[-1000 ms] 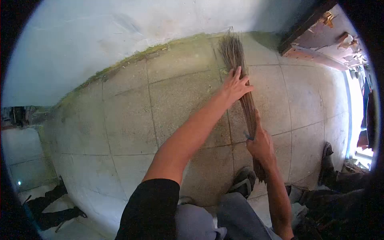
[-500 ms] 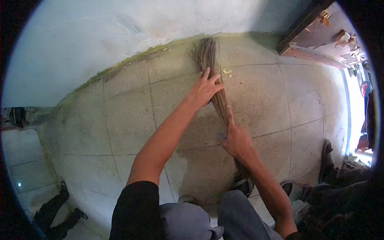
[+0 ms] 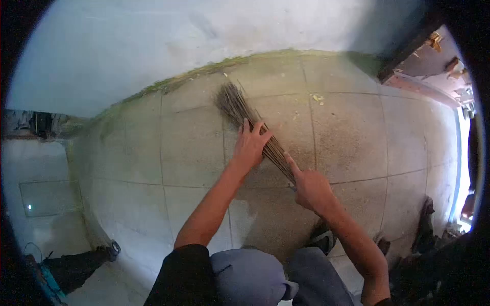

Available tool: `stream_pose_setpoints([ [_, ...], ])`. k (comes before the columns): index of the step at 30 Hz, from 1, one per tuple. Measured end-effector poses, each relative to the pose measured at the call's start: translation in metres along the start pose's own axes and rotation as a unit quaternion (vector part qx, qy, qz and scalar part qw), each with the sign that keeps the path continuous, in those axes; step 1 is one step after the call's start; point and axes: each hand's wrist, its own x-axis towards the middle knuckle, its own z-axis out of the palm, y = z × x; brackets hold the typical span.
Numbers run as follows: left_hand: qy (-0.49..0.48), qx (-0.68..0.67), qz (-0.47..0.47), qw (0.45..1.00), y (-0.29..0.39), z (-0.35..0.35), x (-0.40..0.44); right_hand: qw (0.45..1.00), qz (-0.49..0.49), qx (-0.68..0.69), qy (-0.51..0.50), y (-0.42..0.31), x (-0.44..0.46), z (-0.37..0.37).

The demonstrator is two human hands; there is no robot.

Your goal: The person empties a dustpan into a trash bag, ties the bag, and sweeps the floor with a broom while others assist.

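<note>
A stick broom (image 3: 236,104), a bundle of thin brown sticks, lies slanted low over the tiled floor. Its frayed end points up and left, a short way from the foot of the wall. Around the middle of the bundle is my left hand (image 3: 251,144), thumb and fingers on either side of the sticks. Closer to me, my right hand (image 3: 309,184) grips the bound end, with its index finger stretched along the sticks. Whether the broom touches the floor I cannot tell. Small pale scraps (image 3: 317,97) lie on the tiles right of the broom.
A white wall (image 3: 168,46) meets the tiled floor (image 3: 352,137) along a greenish, dirty edge. Worn wooden furniture (image 3: 416,74) stands at the upper right. Other people's feet (image 3: 424,224) show at the right, and a dark-clothed leg (image 3: 76,265) at the lower left.
The broom's frayed end has swung left and come back from the wall toward me, both hands still on it. The whole view has shifted somewhat.
</note>
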Motion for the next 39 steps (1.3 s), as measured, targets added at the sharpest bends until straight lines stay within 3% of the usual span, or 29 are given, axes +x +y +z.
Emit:
stream_pose_setpoints([
  [4,-0.033,0.007,-0.054,0.998,0.011,0.000,-0.051,0.999,-0.037,-0.005,0.011,-0.012,-0.023,0.019],
  [9,0.084,0.027,-0.105,0.991,0.007,-0.038,-0.105,0.998,-0.033,0.031,-0.033,-0.056,-0.042,0.025],
  [11,0.090,0.057,-0.120,0.987,-0.020,-0.042,-0.131,0.996,-0.044,0.064,-0.045,-0.078,-0.034,0.039],
  [13,0.099,0.082,-0.129,0.983,-0.052,-0.042,-0.158,0.976,-0.130,0.169,-0.043,-0.101,-0.003,0.078],
  [15,0.034,0.086,-0.208,0.974,-0.083,-0.030,-0.182,0.959,-0.174,0.222,-0.016,-0.126,0.027,0.124],
  [16,0.034,0.085,-0.203,0.975,-0.100,-0.020,-0.186,0.960,-0.171,0.223,-0.013,-0.135,0.036,0.132],
  [22,-0.086,0.000,-0.086,0.993,-0.111,0.002,-0.147,0.949,-0.021,0.281,-0.140,-0.120,0.041,0.137],
  [24,-0.098,-0.030,-0.013,0.995,-0.104,-0.008,-0.123,0.910,-0.024,0.414,-0.020,-0.113,0.034,0.160],
  [25,-0.099,-0.036,-0.009,0.994,-0.097,-0.011,-0.112,0.910,-0.016,0.413,-0.020,-0.112,0.026,0.161],
  [27,-0.167,0.015,0.067,0.984,-0.084,-0.017,-0.081,0.892,-0.005,0.442,0.094,-0.106,0.021,0.156],
  [30,-0.156,0.047,0.118,0.980,-0.069,-0.009,-0.050,0.857,0.031,0.497,0.135,-0.093,0.021,0.158],
  [34,-0.155,0.037,0.203,0.966,-0.040,0.005,0.005,0.854,0.114,0.492,0.124,-0.076,0.018,0.156],
  [36,-0.172,0.061,0.245,0.952,-0.016,0.003,0.033,0.820,0.065,0.474,0.315,-0.060,0.028,0.167],
  [37,-0.170,0.062,0.250,0.951,-0.012,0.005,0.043,0.819,0.067,0.472,0.320,-0.059,0.022,0.147],
  [39,-0.158,0.079,0.280,0.944,-0.005,0.009,0.057,0.784,0.134,0.576,0.191,-0.060,0.011,0.119],
])
